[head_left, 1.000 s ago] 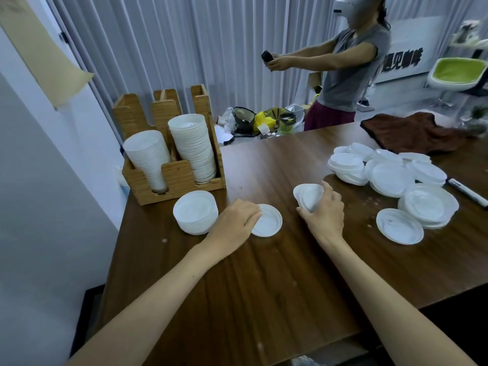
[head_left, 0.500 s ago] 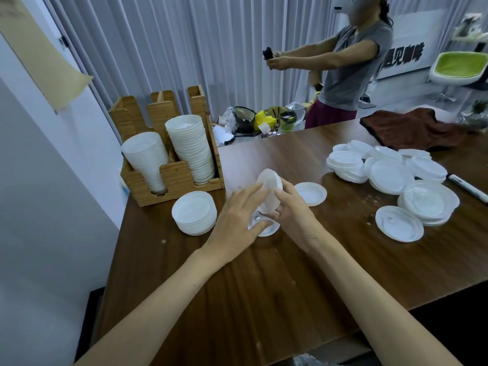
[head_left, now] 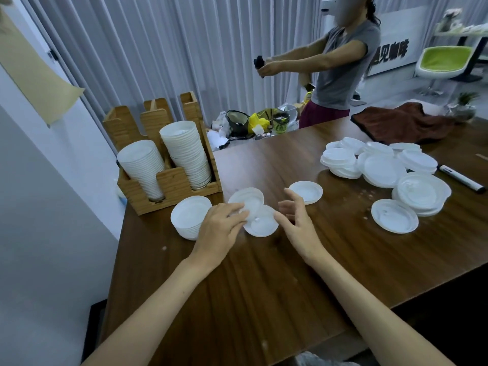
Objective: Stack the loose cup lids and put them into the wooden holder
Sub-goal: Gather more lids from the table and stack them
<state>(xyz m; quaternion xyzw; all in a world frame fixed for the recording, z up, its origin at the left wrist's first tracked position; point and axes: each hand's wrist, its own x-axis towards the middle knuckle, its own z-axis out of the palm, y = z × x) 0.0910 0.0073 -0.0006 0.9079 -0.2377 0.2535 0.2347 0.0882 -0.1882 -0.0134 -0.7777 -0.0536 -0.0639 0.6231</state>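
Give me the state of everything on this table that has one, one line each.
left hand: pinches the raised lid
raised lid: tilted, overlapping the flat lid
flat lid: lying on the table
right hand: open, holding nothing
short stack: standing beside the wooden holder
wooden holder: two leaning lid stacks inside
loose pile: unstacked, far right

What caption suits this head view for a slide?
Left hand pinches one lid above a second lid; right hand hovers open nearby.

The left hand [head_left: 224,225] pinches a tilted white plastic cup lid [head_left: 249,199] above a second white lid [head_left: 264,225] lying flat on the dark wooden table [head_left: 264,286]; the right hand [head_left: 298,220] hovers just beside them, fingers relaxed.
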